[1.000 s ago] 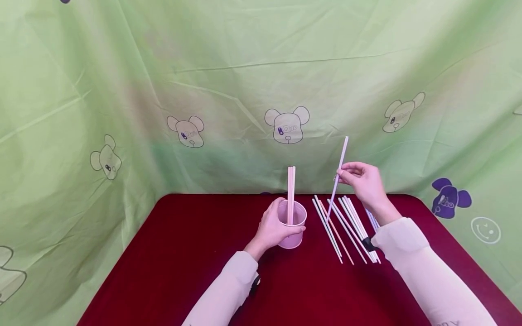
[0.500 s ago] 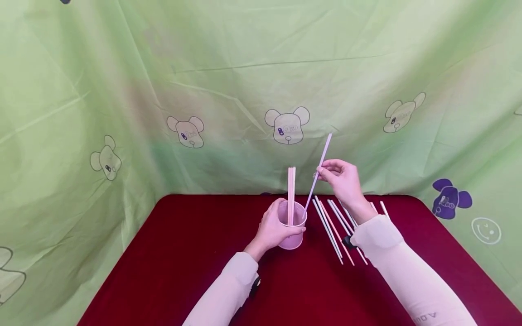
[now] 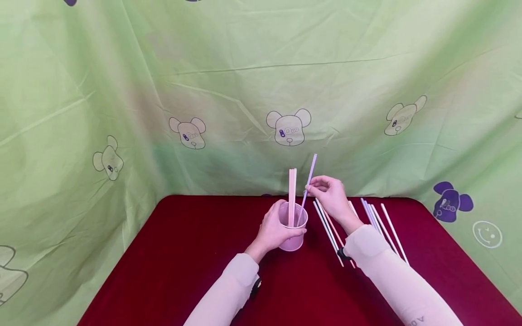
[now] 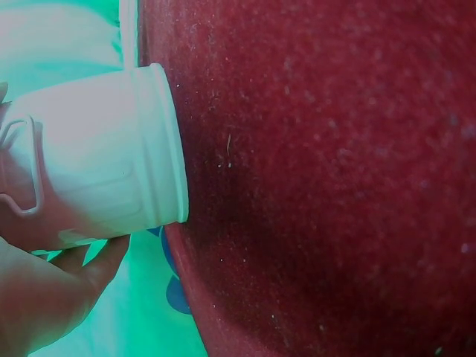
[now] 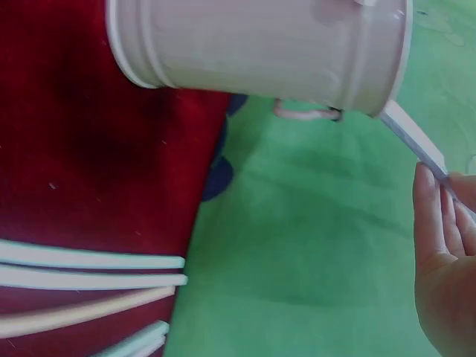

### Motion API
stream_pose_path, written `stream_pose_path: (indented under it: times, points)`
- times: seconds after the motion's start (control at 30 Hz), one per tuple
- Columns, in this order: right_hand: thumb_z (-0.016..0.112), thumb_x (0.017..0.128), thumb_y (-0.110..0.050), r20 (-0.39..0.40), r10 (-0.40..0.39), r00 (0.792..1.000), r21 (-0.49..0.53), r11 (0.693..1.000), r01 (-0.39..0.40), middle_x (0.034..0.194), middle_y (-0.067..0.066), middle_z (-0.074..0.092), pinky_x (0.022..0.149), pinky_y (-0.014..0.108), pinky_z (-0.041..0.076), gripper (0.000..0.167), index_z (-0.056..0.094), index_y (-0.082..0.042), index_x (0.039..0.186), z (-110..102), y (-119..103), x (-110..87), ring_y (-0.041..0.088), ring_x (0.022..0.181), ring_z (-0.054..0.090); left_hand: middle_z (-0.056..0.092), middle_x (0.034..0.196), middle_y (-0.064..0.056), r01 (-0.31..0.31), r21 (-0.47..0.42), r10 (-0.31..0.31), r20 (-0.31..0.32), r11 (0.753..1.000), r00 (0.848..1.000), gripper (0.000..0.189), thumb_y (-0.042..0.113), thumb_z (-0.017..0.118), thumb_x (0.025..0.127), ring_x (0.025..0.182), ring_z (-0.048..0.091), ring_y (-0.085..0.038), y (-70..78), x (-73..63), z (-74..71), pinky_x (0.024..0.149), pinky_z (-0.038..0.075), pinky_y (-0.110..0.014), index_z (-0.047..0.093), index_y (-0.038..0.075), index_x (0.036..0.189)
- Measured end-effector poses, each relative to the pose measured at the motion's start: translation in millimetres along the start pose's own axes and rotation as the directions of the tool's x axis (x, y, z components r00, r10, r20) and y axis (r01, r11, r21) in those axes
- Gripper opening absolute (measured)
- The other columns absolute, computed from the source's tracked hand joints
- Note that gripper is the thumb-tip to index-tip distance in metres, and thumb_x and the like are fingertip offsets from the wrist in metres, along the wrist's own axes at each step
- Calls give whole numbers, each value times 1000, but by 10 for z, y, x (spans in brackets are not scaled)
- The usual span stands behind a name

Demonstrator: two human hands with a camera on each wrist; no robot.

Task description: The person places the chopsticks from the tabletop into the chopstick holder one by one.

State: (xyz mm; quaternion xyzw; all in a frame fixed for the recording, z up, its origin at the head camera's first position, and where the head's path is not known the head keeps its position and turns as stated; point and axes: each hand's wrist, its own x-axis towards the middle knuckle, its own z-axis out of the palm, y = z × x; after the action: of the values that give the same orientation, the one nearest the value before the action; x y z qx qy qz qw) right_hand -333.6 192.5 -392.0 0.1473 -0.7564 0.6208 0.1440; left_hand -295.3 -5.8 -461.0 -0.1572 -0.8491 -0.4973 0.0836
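At the left, a green curtain [image 3: 228, 90] printed with outlined bear heads hung behind a table covered in dark red cloth [image 3: 195, 253]. The person's left hand [image 3: 274, 229] was curled round a small pink pail-shaped cup [image 3: 291, 243], thumb across its near side just below the rim. The cup stood upright on the cloth, with a close bunch of pink and cream sticks [image 3: 291, 194] upright inside. Just right of these, a lilac stick [image 3: 311, 167] leaned with its lower end inside the cup's mouth; I couldn't tell whether it touched the bottom. The right hand [image 3: 332, 197] held it in a narrow pinch between thumb and fingers. Farther right, partly hidden by the right arm, loose pale sticks [image 3: 324, 222], a peach stick [image 3: 336, 233], lilac sticks [image 3: 369, 213] and white sticks [image 3: 394, 233] lay on the cloth.
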Motion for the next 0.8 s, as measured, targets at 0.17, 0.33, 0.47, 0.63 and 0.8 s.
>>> stream_pose_path:
  times: [0.17,0.33,0.47,0.63,0.8]
  points:
    - [68,92,10,-14,40,999,80,996,-39,95,31,68,74,29,60,24,59,23,110,65,105,-21,6,74,72,60,129,2,9,4,-9,4,1000,1000,95,44,96,63,116,60,-18,-11,-13,8,96,50,-40,49,20,142]
    - [67,93,10,-8,61,998,132,989,-60,94,30,67,75,29,60,26,57,25,112,104,158,-23,8,74,72,61,125,3,-7,0,7,0,1000,1000,92,43,96,63,114,61,-18,-36,-4,14,95,50,-39,50,21,140]
    - [68,93,8,5,43,999,101,994,-43,96,32,67,75,30,60,25,59,23,111,133,159,-18,8,76,72,61,126,3,-10,5,10,-5,1000,1000,93,44,96,64,114,61,-19,-38,10,12,95,50,-39,50,21,141]
    - [70,92,6,29,15,999,7,1000,-15,97,33,69,74,30,61,21,64,18,108,183,165,-14,11,77,73,61,128,1,-7,14,7,-5,1000,1000,93,44,95,64,114,61,-19,-24,12,5,95,50,-40,50,19,142]
    - [73,90,4,40,-26,999,-67,997,29,95,31,71,73,31,61,20,68,14,107,233,178,-12,26,81,75,61,130,-1,-9,20,9,-5,1000,1000,94,43,94,65,115,61,-19,-7,3,-3,95,50,-41,49,17,143]
